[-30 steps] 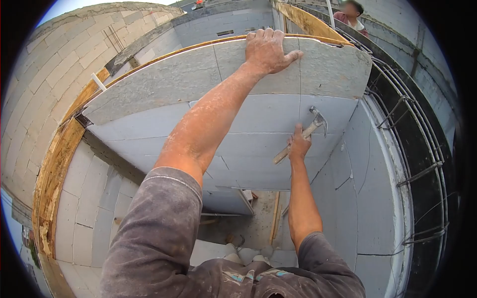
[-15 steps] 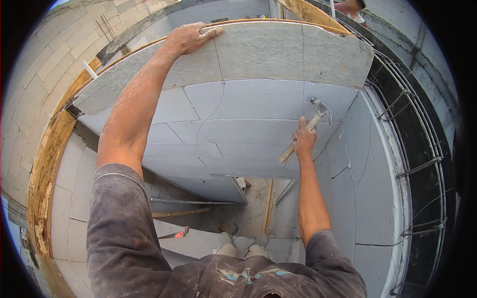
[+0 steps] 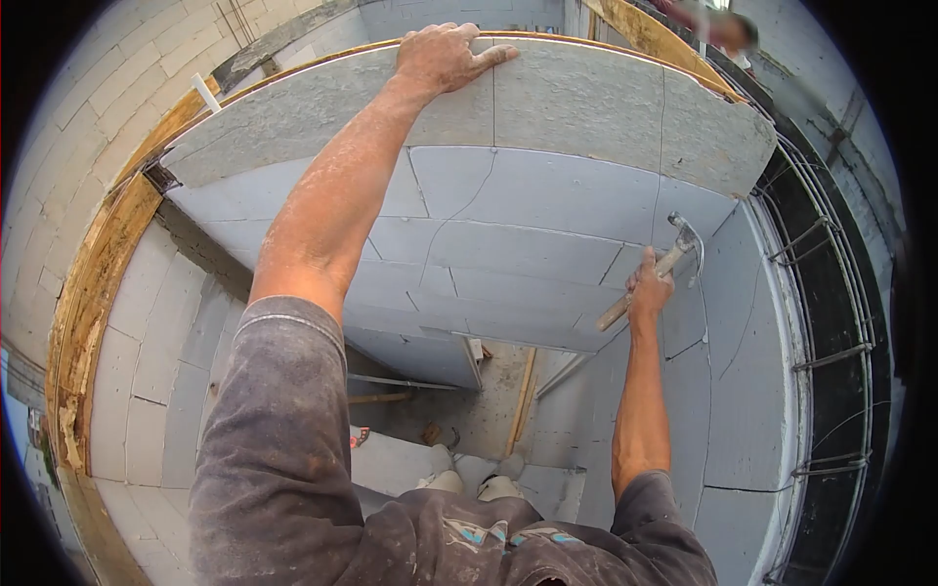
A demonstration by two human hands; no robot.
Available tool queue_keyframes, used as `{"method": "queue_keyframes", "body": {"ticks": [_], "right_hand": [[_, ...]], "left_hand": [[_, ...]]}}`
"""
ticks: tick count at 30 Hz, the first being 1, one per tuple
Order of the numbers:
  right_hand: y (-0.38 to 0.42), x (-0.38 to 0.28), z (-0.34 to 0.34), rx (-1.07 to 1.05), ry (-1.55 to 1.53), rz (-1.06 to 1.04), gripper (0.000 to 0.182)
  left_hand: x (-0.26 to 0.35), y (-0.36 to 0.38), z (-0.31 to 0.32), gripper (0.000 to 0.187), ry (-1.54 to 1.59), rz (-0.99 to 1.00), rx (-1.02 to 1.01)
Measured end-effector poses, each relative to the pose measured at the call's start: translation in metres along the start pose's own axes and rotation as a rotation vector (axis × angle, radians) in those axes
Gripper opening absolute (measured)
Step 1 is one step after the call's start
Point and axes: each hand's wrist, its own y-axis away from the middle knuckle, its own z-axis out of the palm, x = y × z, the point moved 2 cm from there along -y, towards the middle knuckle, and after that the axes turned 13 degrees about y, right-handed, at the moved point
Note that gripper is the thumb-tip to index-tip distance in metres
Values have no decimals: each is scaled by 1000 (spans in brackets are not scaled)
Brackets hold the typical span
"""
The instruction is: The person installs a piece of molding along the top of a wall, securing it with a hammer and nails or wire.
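Observation:
My left hand (image 3: 447,61) rests over the top edge of the grey concrete beam (image 3: 576,107), its thumb stretched out along the edge and its fingers reaching over the far side. In my right hand (image 3: 649,288) is a claw hammer (image 3: 674,256), held by its light handle with the metal head up and to the right. The hammer is in front of the pale block wall (image 3: 547,195), below the beam. Thin wires (image 3: 493,117) hang down over the beam and the wall.
Wooden boards (image 3: 83,332) edge the wall at the left. Steel bars (image 3: 831,356) run down the right side. A person (image 3: 728,31) is at the top right. Far below lie a floor (image 3: 493,391), a wooden strip (image 3: 521,400) and a red-handled tool (image 3: 360,437).
The view has shifted, so the beam and wall sit further right. The hammer stays in my right hand, and my left hand is still on the beam's top edge. The red-handled tool is now mostly hidden.

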Motion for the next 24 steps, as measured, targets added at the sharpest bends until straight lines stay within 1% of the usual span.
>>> {"method": "queue_keyframes", "body": {"ticks": [2,4,6,8,11,14,17,20,22,24], "right_hand": [[2,-2,1,0,46,3,30],[2,-2,6,24,34,29,29],[3,0,7,-7,52,-9,29],[2,2,10,35,105,6,28],[-4,8,15,54,111,-8,29],[-11,12,26,79,76,-26,28],[-27,33,34,114,86,-48,33],[-27,32,53,228,115,-12,35],[-35,42,61,275,130,25,40],[-46,56,65,305,165,7,45]], "left_hand": [[5,0,-3,85,12,-61,-83],[4,0,-3,86,15,-47,-16],[6,2,-6,87,15,-74,-23],[7,3,-8,87,36,-20,58],[5,4,-3,85,63,-12,107],[4,6,-1,80,112,33,200],[2,9,2,78,158,56,269],[1,8,9,76,205,53,347],[-2,7,14,76,218,47,412],[-1,6,21,76,224,33,478]]}}
